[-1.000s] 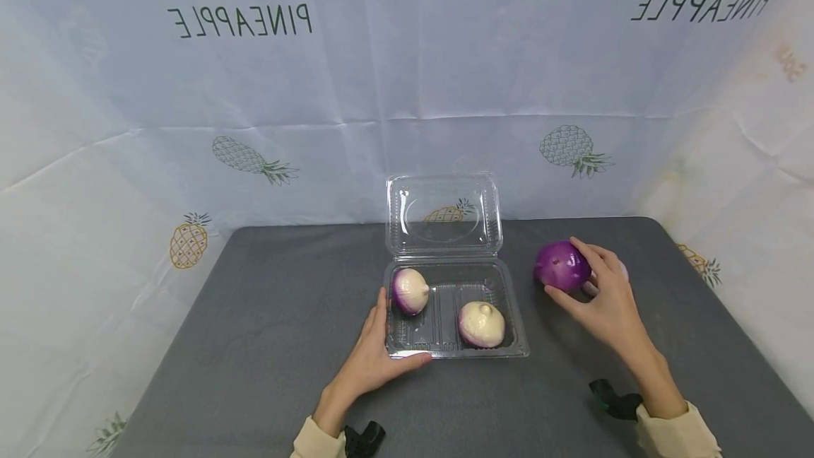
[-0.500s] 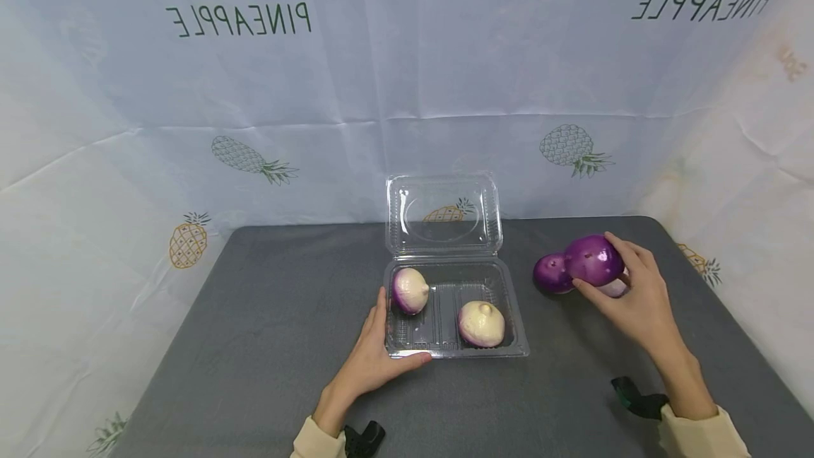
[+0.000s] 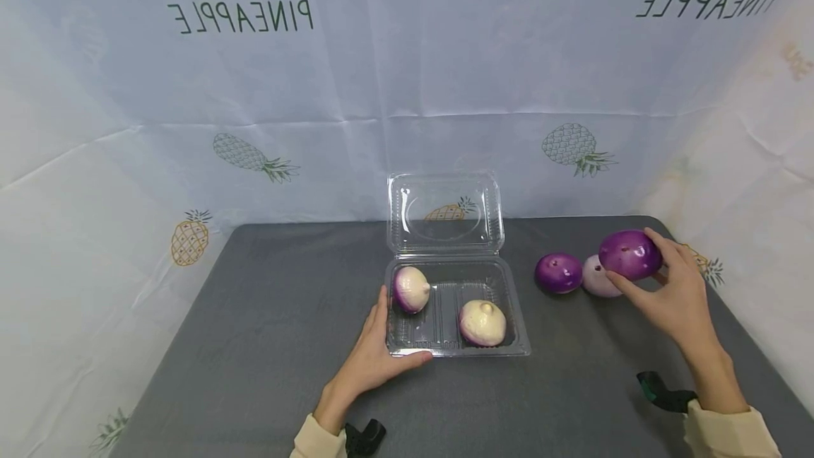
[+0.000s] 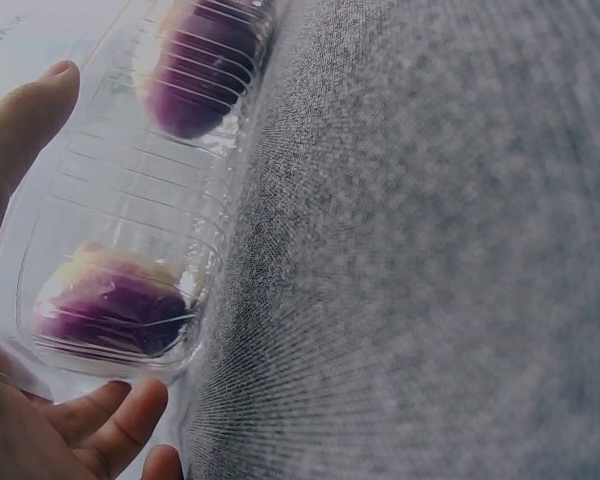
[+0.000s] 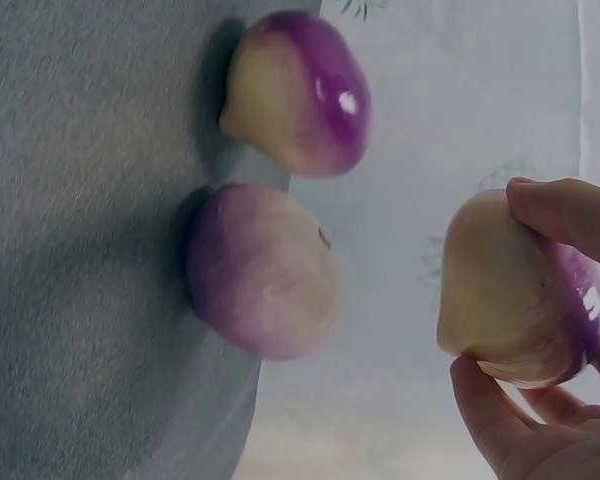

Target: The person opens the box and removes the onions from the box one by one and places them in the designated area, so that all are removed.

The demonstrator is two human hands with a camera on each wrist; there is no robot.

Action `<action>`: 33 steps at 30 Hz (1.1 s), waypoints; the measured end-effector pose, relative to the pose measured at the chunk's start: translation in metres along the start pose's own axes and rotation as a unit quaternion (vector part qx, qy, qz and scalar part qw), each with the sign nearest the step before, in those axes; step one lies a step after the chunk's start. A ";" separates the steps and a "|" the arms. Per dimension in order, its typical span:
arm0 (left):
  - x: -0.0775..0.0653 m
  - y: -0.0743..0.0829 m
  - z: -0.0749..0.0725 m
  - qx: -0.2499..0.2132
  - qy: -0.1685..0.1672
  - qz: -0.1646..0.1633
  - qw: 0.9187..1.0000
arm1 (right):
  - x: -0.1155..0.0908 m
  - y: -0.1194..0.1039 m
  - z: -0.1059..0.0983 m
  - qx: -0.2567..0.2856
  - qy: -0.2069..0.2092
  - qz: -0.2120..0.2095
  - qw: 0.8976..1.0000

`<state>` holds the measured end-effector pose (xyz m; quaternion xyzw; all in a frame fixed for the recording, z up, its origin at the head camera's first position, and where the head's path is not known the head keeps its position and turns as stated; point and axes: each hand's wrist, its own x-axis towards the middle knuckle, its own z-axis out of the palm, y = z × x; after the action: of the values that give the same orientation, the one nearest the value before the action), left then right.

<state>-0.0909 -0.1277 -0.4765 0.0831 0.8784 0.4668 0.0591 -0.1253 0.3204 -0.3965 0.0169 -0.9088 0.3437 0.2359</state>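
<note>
My right hand point(image 3: 677, 288) grips a glossy purple-and-cream turnip point(image 3: 629, 254) between thumb and fingers, raised a little above the tabletop. The right wrist view shows that turnip point(image 5: 510, 290) with its cream end bare. A pale pinkish one point(image 3: 599, 278) and another purple turnip point(image 3: 558, 273) lie just left of it. My left hand point(image 3: 372, 359) rests at the near left corner of a clear plastic box point(image 3: 518, 316), fingers along the left side, thumb along the front edge. Inside sit two turnips, one at the left point(image 3: 410, 290) and one at the front right point(image 3: 483, 324).
The box's clear lid point(image 3: 445, 221) stands open at the back, tilted toward the pineapple-print cloth point(image 3: 445, 76). Under everything is a dark grey table point(image 3: 286, 302), with rounded far corners. A black strap device point(image 3: 664, 393) is on the right wrist.
My right hand has lifted the purple turnip and carried it to the right, uncovering the pale one and the purple one beside it. The left hand and the box have not moved.
</note>
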 end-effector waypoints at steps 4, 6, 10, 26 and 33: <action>-0.001 0.001 0.000 0.001 0.002 0.002 1.000 | 0.001 0.009 -0.004 0.003 -0.002 0.004 1.000; -0.001 0.001 0.000 0.003 0.002 0.003 1.000 | 0.002 0.013 -0.006 0.004 -0.009 0.013 1.000; -0.001 0.001 -0.001 0.004 0.002 0.003 1.000 | 0.002 0.023 -0.010 0.013 -0.011 0.019 1.000; 0.000 0.001 -0.001 0.006 0.004 0.004 1.000 | 0.001 0.055 -0.020 -0.015 -0.005 0.043 0.999; 0.000 0.000 -0.001 0.008 0.004 0.005 1.000 | 0.000 0.071 -0.016 -0.047 -0.019 0.038 0.998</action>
<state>-0.0909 -0.1281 -0.4757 0.0860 0.8819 0.4605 0.0526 -0.1321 0.3845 -0.4302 -0.0220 -0.9281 0.3092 0.2063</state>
